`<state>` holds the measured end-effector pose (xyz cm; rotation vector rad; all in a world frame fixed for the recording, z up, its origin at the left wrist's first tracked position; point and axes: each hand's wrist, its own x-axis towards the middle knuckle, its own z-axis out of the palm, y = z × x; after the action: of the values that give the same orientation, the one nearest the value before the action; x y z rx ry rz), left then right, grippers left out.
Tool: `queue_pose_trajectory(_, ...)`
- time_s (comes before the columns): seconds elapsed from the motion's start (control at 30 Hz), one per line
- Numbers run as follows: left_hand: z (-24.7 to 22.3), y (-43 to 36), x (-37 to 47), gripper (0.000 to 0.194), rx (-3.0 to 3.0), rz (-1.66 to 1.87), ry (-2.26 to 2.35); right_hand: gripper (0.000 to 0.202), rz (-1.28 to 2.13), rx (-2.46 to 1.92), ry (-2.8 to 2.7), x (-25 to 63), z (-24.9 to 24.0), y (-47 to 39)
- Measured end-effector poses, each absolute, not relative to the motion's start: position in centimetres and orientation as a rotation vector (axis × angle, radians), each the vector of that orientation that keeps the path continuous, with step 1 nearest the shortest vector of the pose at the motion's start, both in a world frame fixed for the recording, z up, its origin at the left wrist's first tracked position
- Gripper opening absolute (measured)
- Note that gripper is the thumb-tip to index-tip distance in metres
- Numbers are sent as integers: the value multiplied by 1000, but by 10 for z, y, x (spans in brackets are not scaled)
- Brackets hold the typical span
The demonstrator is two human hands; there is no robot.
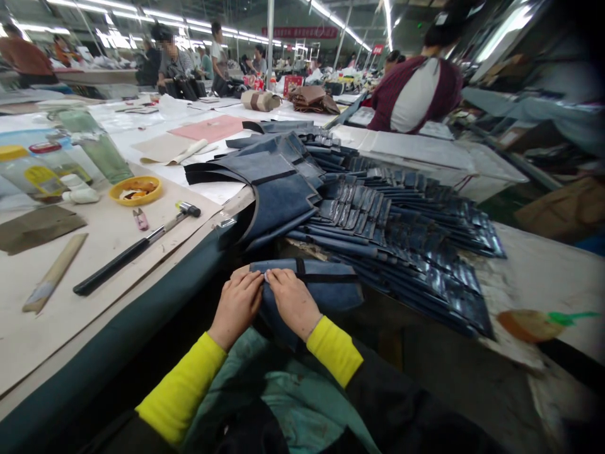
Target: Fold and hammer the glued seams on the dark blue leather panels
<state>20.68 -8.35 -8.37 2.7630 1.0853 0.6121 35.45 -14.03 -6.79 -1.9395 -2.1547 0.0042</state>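
Observation:
A blue leather-like panel (331,287) with black strips across it lies over my lap at the table's edge. My left hand (239,301) grips its left end with bent fingers. Close beside it, my right hand (292,299) presses on the same panel, its fingertips almost meeting the left ones. The fingers are curled over the edge, and what lies under them is hidden. Just beyond my hands, a large pile of similar blue pieces (278,183) with dark edges covers the table, overlapping in rows.
On the left lie a black-handled hammer (118,263), small pink snips (140,219), a wooden stick (54,271) and a yellow dish (136,190). A glass bottle (94,142) stands behind them. An orange pot with a green brush (532,325) sits right. A co-worker (416,91) is at the back right.

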Motion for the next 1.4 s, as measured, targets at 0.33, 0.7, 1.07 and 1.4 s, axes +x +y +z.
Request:
queue_pose_trajectory(0.33,-101,-80,185,41,2520,709,1269,39,114,-1827,-2201,330,-64,-115)
queue_pose_trajectory(0.7,-93,-94,214,43,2685,582,1166,36,51,-1916,-2125,382,-61,-154)
queue_pose_trajectory(1.07,-99,-95,215,41,2741,573,1213,35,-98,-2131,-1860,466,-76,-209)
queue_pose_trajectory(1.4,-72,-65,163,41,2732,613,1326,35,-259,-2275,-1716,507,-88,-238)
